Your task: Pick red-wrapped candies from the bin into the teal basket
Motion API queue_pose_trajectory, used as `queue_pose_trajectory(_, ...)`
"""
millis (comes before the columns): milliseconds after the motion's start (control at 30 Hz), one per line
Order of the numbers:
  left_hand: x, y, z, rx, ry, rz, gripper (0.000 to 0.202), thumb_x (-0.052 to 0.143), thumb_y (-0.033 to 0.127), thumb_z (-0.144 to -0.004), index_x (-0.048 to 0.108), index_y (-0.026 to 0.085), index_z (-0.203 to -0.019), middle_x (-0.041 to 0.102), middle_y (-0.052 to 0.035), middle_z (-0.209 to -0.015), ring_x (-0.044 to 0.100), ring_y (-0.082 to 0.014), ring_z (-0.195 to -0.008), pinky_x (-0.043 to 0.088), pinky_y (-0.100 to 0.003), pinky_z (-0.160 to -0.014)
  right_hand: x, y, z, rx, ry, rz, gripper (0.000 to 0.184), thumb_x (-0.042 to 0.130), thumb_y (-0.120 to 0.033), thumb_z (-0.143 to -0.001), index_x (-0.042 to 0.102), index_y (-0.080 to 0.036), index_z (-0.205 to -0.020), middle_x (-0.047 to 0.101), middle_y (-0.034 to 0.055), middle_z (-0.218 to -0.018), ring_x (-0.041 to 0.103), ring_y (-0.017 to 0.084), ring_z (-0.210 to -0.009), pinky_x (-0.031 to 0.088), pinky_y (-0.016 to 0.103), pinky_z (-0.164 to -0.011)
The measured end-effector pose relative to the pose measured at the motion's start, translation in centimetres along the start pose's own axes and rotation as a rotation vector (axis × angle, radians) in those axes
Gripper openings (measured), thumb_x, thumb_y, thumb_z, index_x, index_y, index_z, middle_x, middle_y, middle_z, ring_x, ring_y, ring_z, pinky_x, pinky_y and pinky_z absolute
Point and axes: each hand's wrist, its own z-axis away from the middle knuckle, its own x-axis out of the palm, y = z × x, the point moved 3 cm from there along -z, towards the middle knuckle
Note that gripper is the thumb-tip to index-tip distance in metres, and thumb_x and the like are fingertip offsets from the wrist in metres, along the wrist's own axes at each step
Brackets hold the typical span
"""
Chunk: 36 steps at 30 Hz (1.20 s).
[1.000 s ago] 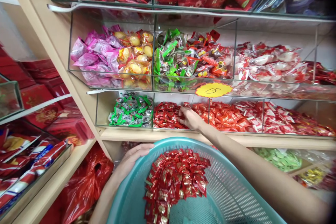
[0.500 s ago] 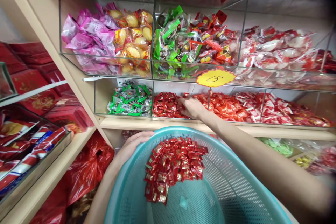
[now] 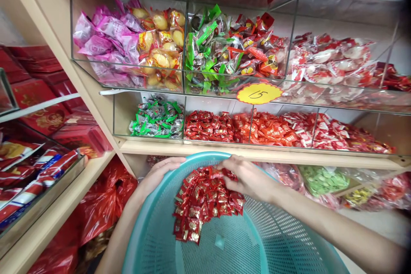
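Note:
A teal plastic basket [image 3: 220, 265] fills the lower middle, tilted toward me. My left hand [image 3: 157, 175] grips its far left rim, fingers over the edge and thumb hidden. Inside, a pile of small red-and-gold wrapped candies [image 3: 205, 205] lies against the far side. My right hand [image 3: 245, 177] reaches in over the far right rim, its fingers and thumb curled around a few candies on top of the pile. Beyond the basket, a clear shelf bin holds similar red candies [image 3: 210, 126].
Next to that bin are green-and-silver candies [image 3: 157, 117] and orange-red packets [image 3: 269, 128]. A yellow price tag [image 3: 259, 93] reading 15 hangs on the upper bin edge. A wooden shelf ledge [image 3: 289, 154] runs behind the basket. Red bags [image 3: 105, 205] stand at lower left.
My right hand has come back from the red candy bin on the shelf, down into the basket. My left hand stays on the rim; the view has shifted slightly.

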Motion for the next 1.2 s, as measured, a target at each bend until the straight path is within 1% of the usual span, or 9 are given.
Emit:
queue_pose_trajectory(100, 0.1, 0.1, 0.1, -0.011, 0.002, 0.001, 0.025, 0.064, 0.027, -0.069, 0.074, 0.022, -0.092, 0.073, -0.0012, -0.106, 0.06, -0.023, -0.108, 0.043, -0.029, -0.091, 2.2, -0.3, 0.4, -0.01, -0.027, -0.004, 0.028, 0.046, -0.015, -0.077, 0.059, -0.019, -0.101, 0.062, 0.005, -0.083, 0.055, 0.02, -0.081, 0.039, 0.034, -0.071)
queue_pose_trajectory(200, 0.1, -0.1, -0.1, -0.026, 0.001, 0.021, 0.025, 0.064, 0.026, -0.068, 0.073, 0.022, -0.092, 0.074, -0.0016, -0.103, 0.061, -0.0236, -0.106, 0.045, -0.03, -0.088, 3.2, -0.4, 0.2, -0.022, -0.044, 0.003, 0.027, 0.046, -0.015, -0.078, 0.059, -0.018, -0.101, 0.062, 0.0053, -0.084, 0.055, 0.02, -0.081, 0.039, 0.035, -0.072)
queue_pose_trajectory(433, 0.1, -0.2, -0.1, -0.049, -0.004, 0.042, 0.027, 0.066, 0.028, -0.067, 0.073, 0.021, -0.092, 0.074, -0.0018, -0.101, 0.063, -0.023, -0.1, 0.046, -0.029, -0.083, 4.0, -1.1, -0.3, -0.003, -0.109, 0.077, 0.018, 0.047, -0.013, -0.08, 0.059, -0.015, -0.093, 0.063, 0.0062, -0.083, 0.053, 0.02, -0.08, 0.038, 0.035, -0.076)
queue_pose_trajectory(567, 0.1, -0.4, -0.2, -0.045, -0.015, 0.054, 0.026, 0.065, 0.028, -0.068, 0.073, 0.022, -0.093, 0.074, -0.0012, -0.101, 0.063, -0.0215, -0.099, 0.045, -0.028, -0.083, 4.5, -1.3, -0.2, -0.029, -0.078, 0.13, 0.016, 0.048, -0.014, -0.081, 0.06, -0.016, -0.091, 0.063, 0.0059, -0.085, 0.053, 0.02, -0.084, 0.036, 0.035, -0.078)
queue_pose_trajectory(700, -0.1, -0.7, -0.4, -0.035, -0.011, 0.061, 0.026, 0.066, 0.028, -0.069, 0.073, 0.022, -0.093, 0.074, -0.0008, -0.101, 0.063, -0.0208, -0.099, 0.045, -0.027, -0.084, 5.1, -1.3, 0.1, -0.093, -0.024, 0.203, 0.017, 0.046, -0.018, -0.085, 0.061, -0.017, -0.094, 0.064, 0.0062, -0.089, 0.054, 0.02, -0.084, 0.035, 0.034, -0.078)
queue_pose_trajectory(933, 0.4, 0.3, 0.1, -0.051, 0.027, 0.044, 0.024, 0.066, 0.027, -0.064, 0.074, 0.022, -0.086, 0.075, -0.0011, -0.099, 0.062, -0.0234, -0.102, 0.045, -0.029, -0.084, 5.6, -0.8, 0.2, -0.138, 0.013, 0.288, 0.015, 0.048, -0.017, -0.089, 0.062, -0.018, -0.095, 0.063, 0.0069, -0.096, 0.054, 0.019, -0.086, 0.035, 0.033, -0.074)
queue_pose_trajectory(1067, 0.4, 0.7, 0.3, -0.034, 0.037, 0.052, 0.023, 0.066, 0.026, -0.062, 0.075, 0.023, -0.083, 0.075, -0.0013, -0.097, 0.062, -0.024, -0.102, 0.045, -0.03, -0.085, 5.7, -0.7, 0.2, -0.12, 0.037, 0.33, 0.02, 0.041, -0.015, -0.092, 0.061, -0.018, -0.092, 0.063, 0.0061, -0.095, 0.053, 0.017, -0.082, 0.035, 0.032, -0.071)
queue_pose_trajectory(1133, 0.2, 0.5, 0.2, -0.036, 0.026, 0.054, 0.023, 0.066, 0.026, -0.063, 0.075, 0.022, -0.084, 0.075, -0.0014, -0.098, 0.062, -0.0235, -0.101, 0.045, -0.029, -0.086, 5.3, -0.8, 0.2, -0.136, 0.052, 0.324, 0.022, 0.039, -0.016, -0.093, 0.061, -0.018, -0.093, 0.063, 0.0058, -0.092, 0.054, 0.016, -0.081, 0.036, 0.032, -0.07)
queue_pose_trajectory(1200, 0.0, 0.1, 0.0, -0.044, 0.02, 0.053, 0.023, 0.067, 0.026, -0.064, 0.075, 0.022, -0.086, 0.075, -0.001, -0.099, 0.063, -0.0227, -0.101, 0.045, -0.028, -0.087, 4.1, -0.8, -0.1, -0.159, 0.087, 0.302, 0.024, 0.038, -0.019, -0.093, 0.061, -0.017, -0.096, 0.063, 0.0063, -0.091, 0.055, 0.017, -0.082, 0.037, 0.032, -0.071)
